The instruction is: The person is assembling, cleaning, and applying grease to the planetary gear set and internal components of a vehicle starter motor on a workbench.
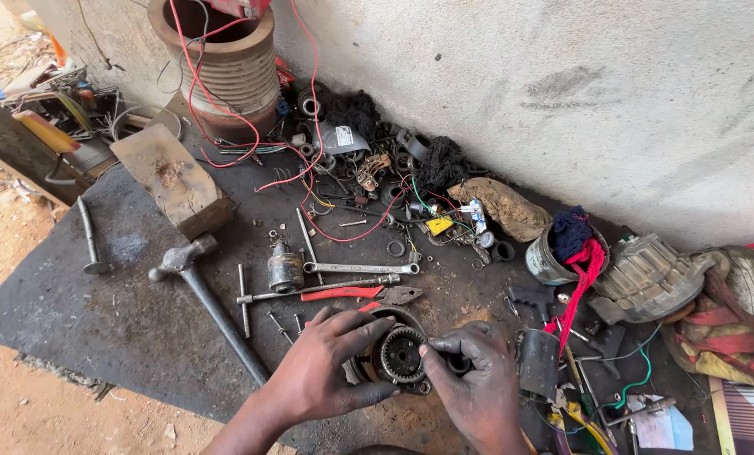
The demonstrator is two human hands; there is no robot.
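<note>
Thing: round metal gear assembly, on the dark work surface at 6 o'clock | left hand closed around its side | right hand gripped on the opposite side | judged heavy, rigid, greasy; best held by the outer casing, pliers at 12 o'clock.

Gear part half hidden by hands; right wrist cut off.
</note>
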